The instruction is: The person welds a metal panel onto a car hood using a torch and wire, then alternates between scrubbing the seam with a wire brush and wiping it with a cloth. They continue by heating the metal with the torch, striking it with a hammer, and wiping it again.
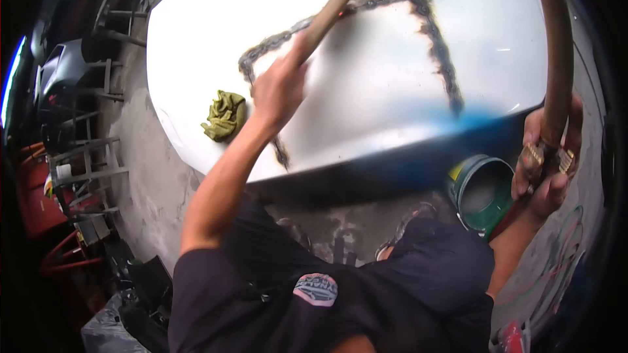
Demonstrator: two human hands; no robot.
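Nearby, a person's left hand (pixel 280 90) is closed round a wooden stick (pixel 327 21) over a scorched white panel (pixel 373 65); whether the two touch, I can't tell. A green cloth (pixel 225 116) lies on the panel. The right hand (pixel 548 157) grips a brown rod (pixel 558 52) near a green bucket (pixel 461 186).

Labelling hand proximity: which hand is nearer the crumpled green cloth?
Left. The left hand is just right of the cloth and slightly higher in the picture; the right hand is far right, past the green bucket.
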